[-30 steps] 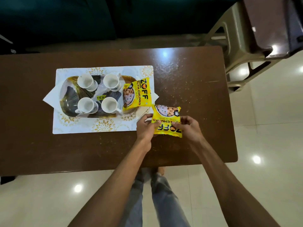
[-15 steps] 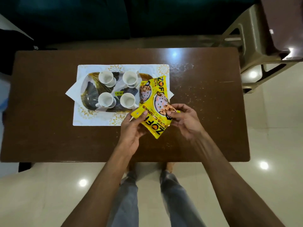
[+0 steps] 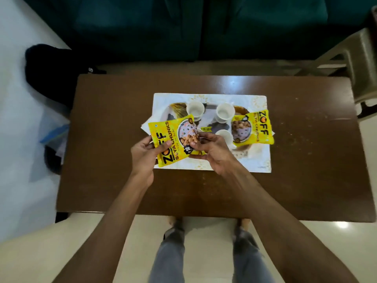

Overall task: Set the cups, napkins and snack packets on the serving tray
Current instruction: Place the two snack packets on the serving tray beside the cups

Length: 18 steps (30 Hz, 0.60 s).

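A patterned serving tray (image 3: 240, 109) lies on a white placemat (image 3: 259, 160) on the brown table (image 3: 114, 123). White cups stand on it: one at the back left (image 3: 195, 108), one at the back right (image 3: 225, 112), one at the front right (image 3: 224, 135); a further cup is hidden behind the packet. One yellow snack packet (image 3: 253, 127) rests on the tray's right end. My left hand (image 3: 143, 155) and my right hand (image 3: 214, 154) both hold a second yellow snack packet (image 3: 169, 139) above the tray's left end. White napkin corners (image 3: 145, 126) stick out from under the tray.
A plastic chair (image 3: 350, 64) stands at the table's back right corner. A dark green sofa (image 3: 183, 27) runs behind the table. A black bag (image 3: 49, 70) and some blue and white things (image 3: 55, 133) lie on the floor to the left.
Both hands lifted the second packet from the table right of the tray, turned it round, and carried it leftwards over the tray. The camera view shifted to the left.
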Each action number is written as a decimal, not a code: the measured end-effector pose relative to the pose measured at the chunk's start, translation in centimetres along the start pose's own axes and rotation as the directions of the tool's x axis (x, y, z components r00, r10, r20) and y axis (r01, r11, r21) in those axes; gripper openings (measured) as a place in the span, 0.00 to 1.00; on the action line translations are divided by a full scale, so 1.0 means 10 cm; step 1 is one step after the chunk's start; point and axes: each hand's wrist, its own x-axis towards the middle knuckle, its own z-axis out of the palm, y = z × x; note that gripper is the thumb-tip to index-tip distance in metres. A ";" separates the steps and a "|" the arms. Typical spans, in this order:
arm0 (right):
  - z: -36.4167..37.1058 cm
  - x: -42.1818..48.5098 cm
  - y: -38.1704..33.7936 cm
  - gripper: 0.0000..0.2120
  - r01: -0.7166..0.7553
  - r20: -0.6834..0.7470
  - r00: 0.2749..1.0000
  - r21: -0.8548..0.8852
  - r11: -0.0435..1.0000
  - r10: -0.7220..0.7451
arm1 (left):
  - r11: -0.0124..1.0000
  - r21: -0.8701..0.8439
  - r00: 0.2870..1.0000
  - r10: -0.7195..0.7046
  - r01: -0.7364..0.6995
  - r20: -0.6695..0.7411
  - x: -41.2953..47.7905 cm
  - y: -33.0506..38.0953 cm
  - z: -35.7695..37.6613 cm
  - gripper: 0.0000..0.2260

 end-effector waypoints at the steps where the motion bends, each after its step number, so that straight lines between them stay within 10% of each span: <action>1: 0.16 0.08 0.04 0.16 -0.003 -0.032 0.999 0.001 1.000 0.003 | 1.000 0.008 1.000 0.013 -0.013 0.004 0.10 0.07 -0.12 0.16; 18: 0.60 0.48 0.26 0.10 0.304 -0.241 0.818 -0.588 0.749 -0.522 | 0.968 0.250 0.999 -0.040 0.031 0.029 1.44 0.00 -0.42 0.19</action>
